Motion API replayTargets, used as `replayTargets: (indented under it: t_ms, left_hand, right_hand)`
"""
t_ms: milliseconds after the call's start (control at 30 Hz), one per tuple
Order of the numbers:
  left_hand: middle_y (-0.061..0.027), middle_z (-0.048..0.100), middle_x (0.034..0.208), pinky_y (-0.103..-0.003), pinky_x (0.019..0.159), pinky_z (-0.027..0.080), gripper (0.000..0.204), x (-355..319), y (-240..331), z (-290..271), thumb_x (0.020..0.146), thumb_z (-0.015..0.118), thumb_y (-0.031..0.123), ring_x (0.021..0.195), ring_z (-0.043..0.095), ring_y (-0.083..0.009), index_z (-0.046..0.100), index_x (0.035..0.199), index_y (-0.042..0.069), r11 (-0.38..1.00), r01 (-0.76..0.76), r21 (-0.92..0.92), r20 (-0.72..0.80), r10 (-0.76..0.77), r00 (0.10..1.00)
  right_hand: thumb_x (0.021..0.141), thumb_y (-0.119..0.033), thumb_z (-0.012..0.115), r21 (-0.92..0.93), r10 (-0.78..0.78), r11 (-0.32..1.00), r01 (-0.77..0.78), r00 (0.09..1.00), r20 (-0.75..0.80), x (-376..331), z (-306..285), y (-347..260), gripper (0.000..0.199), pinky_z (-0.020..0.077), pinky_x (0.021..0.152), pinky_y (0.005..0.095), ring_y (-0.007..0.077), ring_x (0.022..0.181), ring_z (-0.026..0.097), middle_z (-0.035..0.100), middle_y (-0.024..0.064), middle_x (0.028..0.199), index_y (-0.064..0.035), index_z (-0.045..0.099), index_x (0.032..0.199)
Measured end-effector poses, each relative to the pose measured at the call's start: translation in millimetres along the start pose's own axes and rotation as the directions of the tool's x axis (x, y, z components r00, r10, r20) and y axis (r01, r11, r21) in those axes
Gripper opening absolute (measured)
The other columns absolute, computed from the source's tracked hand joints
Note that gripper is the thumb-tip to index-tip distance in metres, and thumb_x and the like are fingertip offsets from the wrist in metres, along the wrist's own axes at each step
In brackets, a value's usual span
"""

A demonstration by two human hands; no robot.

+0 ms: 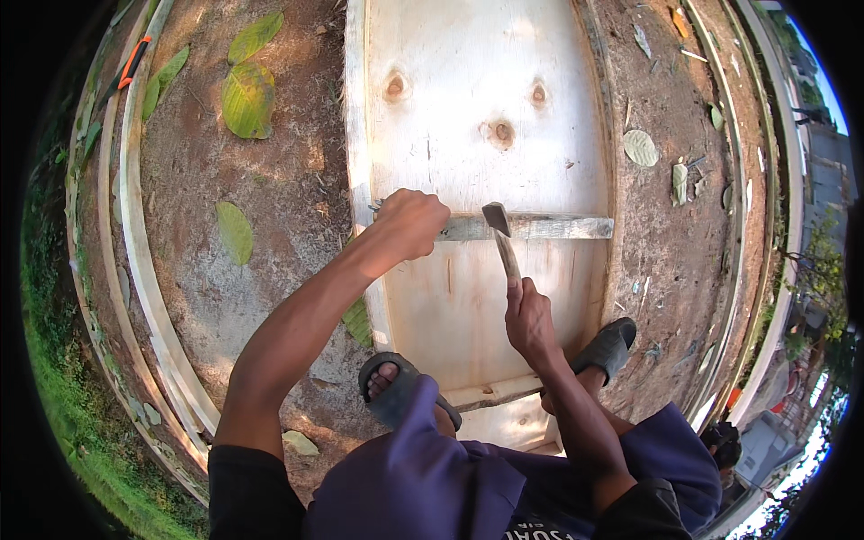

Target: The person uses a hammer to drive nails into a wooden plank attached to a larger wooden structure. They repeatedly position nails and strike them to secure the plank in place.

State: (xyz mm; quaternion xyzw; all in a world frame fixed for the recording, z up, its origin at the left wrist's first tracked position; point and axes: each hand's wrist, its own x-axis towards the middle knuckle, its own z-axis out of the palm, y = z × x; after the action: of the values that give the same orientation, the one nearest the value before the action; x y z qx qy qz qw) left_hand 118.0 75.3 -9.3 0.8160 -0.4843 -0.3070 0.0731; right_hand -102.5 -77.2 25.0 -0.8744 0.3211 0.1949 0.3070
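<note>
A long plywood panel with wooden strips along its edges lies on the ground before me. Across it runs a narrow wooden crosspiece. My left hand is closed in a fist over the left end of that crosspiece. A small dark, thin bit shows just left of the fist, but what the fingers hold is hidden. In my right hand is a hammer, gripped by its wooden handle. The hammer's metal head is raised near the middle of the crosspiece, to the right of my left hand.
My sandalled feet flank the panel's near end. Long wooden strips lie on the left, with an orange-and-black handled tool beyond. More boards run along the right. Large leaves are scattered on the bare soil.
</note>
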Motion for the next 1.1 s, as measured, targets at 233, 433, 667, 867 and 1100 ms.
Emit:
replayTargets:
  t_ms: [233, 433, 667, 867, 1100]
  left_hand:
    - [-0.0155, 0.066, 0.081, -0.046, 0.065, 0.054, 0.003, -14, -1, 32, 0.073, 0.065, 0.001, 0.074, 0.069, -0.0354, 0.064, 0.077, 0.001, 0.999, 0.014, -0.033, -0.296, -0.023, 0.955]
    - [-0.0146, 0.066, 0.083, -0.045, 0.066, 0.054, 0.003, -7, 1, 34, 0.075, 0.064, 0.003, 0.076, 0.069, -0.0346, 0.065, 0.079, 0.003, 0.999, 0.039, -0.013, -0.238, -0.041, 0.970]
    - [-0.0163, 0.067, 0.084, -0.046, 0.069, 0.054, 0.007, -3, -6, 28, 0.072, 0.065, 0.004, 0.078, 0.069, -0.0366, 0.066, 0.079, 0.002, 1.000, -0.005, -0.029, -0.144, 0.001, 0.990]
    - [-0.0159, 0.068, 0.088, -0.046, 0.071, 0.054, 0.009, 3, -1, 24, 0.071, 0.067, 0.004, 0.082, 0.069, -0.0370, 0.066, 0.080, 0.003, 0.999, 0.023, -0.046, -0.119, -0.029, 0.993]
    - [-0.0168, 0.067, 0.090, -0.046, 0.075, 0.053, 0.010, 1, 1, 24, 0.072, 0.066, 0.003, 0.087, 0.068, -0.0373, 0.066, 0.082, 0.002, 0.997, 0.058, -0.045, -0.087, -0.062, 0.994]
  right_hand:
    - [0.109, -0.037, 0.035, 0.192, -0.092, 0.976, 0.105, 0.993, -0.078, 5, -16, -25, 0.048, 0.0455, 0.054, 0.0501, 0.0430, 0.058, 0.059, 0.057, 0.0240, 0.064, 0.0035, 0.052, 0.088]
    - [0.105, -0.044, 0.038, 0.436, -0.382, 0.778, 0.452, 0.892, -0.243, -27, 21, 22, 0.050, 0.0460, 0.052, 0.0446, 0.0358, 0.055, 0.060, 0.055, 0.0158, 0.061, 0.0023, 0.052, 0.093]
    - [0.109, -0.039, 0.032, 0.250, -0.008, 0.968, 0.037, 0.993, -0.117, 1, -2, -23, 0.051, 0.0470, 0.059, 0.0520, 0.0433, 0.062, 0.062, 0.060, 0.0237, 0.064, 0.0041, 0.053, 0.090]
    - [0.106, -0.057, 0.018, 0.154, -0.017, 0.984, 0.086, 0.915, -0.404, 10, 10, 62, 0.069, 0.0391, 0.040, 0.0309, 0.0147, 0.042, 0.050, 0.048, 0.0050, 0.052, -0.0045, 0.049, 0.073]
    - [0.107, -0.048, 0.025, 0.438, 0.251, 0.893, -0.106, 0.924, -0.290, -2, 6, 74, 0.062, 0.0439, 0.054, 0.0412, 0.0293, 0.052, 0.054, 0.053, 0.0134, 0.060, -0.0003, 0.054, 0.079]
